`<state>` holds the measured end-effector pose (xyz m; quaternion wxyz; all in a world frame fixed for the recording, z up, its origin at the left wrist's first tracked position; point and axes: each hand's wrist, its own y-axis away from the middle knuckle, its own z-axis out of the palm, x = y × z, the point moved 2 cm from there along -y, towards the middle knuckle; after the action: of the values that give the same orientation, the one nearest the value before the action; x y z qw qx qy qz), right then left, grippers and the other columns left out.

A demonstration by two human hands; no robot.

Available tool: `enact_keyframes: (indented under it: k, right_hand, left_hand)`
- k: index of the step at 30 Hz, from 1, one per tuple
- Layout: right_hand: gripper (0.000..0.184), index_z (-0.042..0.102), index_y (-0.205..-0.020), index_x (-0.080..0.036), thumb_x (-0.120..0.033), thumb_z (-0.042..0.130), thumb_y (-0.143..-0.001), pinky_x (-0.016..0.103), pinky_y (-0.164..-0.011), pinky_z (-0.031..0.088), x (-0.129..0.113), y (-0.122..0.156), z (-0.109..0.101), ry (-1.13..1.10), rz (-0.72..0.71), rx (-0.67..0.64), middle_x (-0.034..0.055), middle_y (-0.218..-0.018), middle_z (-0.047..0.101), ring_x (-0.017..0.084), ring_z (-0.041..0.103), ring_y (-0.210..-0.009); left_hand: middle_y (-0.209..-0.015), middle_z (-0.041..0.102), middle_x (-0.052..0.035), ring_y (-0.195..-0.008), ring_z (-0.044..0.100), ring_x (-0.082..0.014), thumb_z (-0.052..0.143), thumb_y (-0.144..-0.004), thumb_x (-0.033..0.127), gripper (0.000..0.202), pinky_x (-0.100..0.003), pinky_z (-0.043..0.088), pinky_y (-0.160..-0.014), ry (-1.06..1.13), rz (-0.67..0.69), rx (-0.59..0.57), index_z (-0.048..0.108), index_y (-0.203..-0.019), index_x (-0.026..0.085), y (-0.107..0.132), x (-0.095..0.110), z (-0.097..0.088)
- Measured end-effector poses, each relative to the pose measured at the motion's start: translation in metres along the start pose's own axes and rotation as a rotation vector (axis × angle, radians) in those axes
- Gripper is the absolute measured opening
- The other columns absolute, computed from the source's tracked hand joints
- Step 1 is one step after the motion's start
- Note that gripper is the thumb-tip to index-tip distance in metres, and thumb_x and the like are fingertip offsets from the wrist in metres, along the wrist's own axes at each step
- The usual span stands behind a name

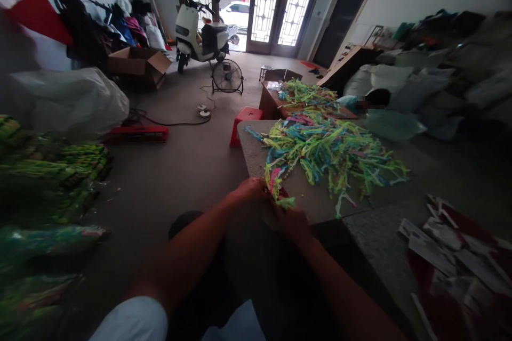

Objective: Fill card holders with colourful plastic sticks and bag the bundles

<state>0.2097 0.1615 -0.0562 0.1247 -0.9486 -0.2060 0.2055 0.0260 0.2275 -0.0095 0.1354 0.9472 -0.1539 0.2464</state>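
Note:
A heap of thin coloured strips [332,152], green, blue, yellow and pink, lies on a grey table [256,157]. At the table's near edge both my hands hold a small bunch of these strips [278,186]. My left hand [252,189] is closed on the bunch from the left. My right hand [292,221] grips it from below, fingers curled.
A second table [270,101] farther back carries more strips, and a person [370,101] sits beside it. A red stool [245,122], a floor fan [227,76], a scooter [198,32] and a cardboard box [138,64] stand on the floor. Green bundles [48,181] pile at left; packaging cards [456,250] at right.

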Motion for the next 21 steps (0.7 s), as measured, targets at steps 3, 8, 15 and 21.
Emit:
enact_keyframes:
  k: [3,8,15,21]
  right_hand:
    - [0.036,0.074,-0.1,-0.017,-0.034,0.043,-0.107,0.029,-0.076,0.046,0.0,0.001,0.0,-0.02,0.001,-0.009,0.0133,-0.091,0.074,0.021,0.068,-0.083]
    - [0.044,0.071,-0.081,-0.018,-0.042,0.044,-0.107,0.028,-0.07,0.04,-0.003,-0.002,-0.005,-0.028,0.085,0.053,0.009,-0.074,0.07,0.02,0.066,-0.074]
    - [0.037,0.07,-0.08,-0.02,-0.037,0.048,-0.104,0.028,-0.07,0.041,-0.013,-0.004,-0.009,-0.041,0.142,0.051,0.0096,-0.075,0.071,0.021,0.067,-0.075]
    - [0.031,0.068,-0.115,-0.015,-0.038,0.052,-0.101,0.03,-0.081,0.048,-0.015,0.002,-0.01,-0.094,0.124,0.163,0.0136,-0.103,0.072,0.024,0.068,-0.093]
  left_hand:
    - [-0.086,0.077,-0.0038,-0.077,0.067,-0.0169,0.066,-0.086,0.046,0.031,-0.022,0.039,-0.06,-0.005,-0.009,-0.001,0.082,-0.098,0.022,0.001,0.003,-0.003]
    - [-0.088,0.078,-0.0043,-0.081,0.069,-0.0182,0.067,-0.086,0.044,0.03,-0.021,0.043,-0.064,-0.012,-0.028,0.002,0.082,-0.1,0.023,0.002,0.004,-0.003]
    - [-0.085,0.077,-0.0048,-0.084,0.07,-0.0199,0.066,-0.087,0.043,0.027,-0.021,0.044,-0.065,-0.006,-0.007,0.013,0.082,-0.096,0.022,0.001,0.002,0.0]
    - [-0.082,0.075,-0.0043,-0.083,0.069,-0.0195,0.068,-0.085,0.044,0.027,-0.021,0.044,-0.065,0.021,0.012,0.014,0.081,-0.095,0.022,-0.001,0.0,0.001]
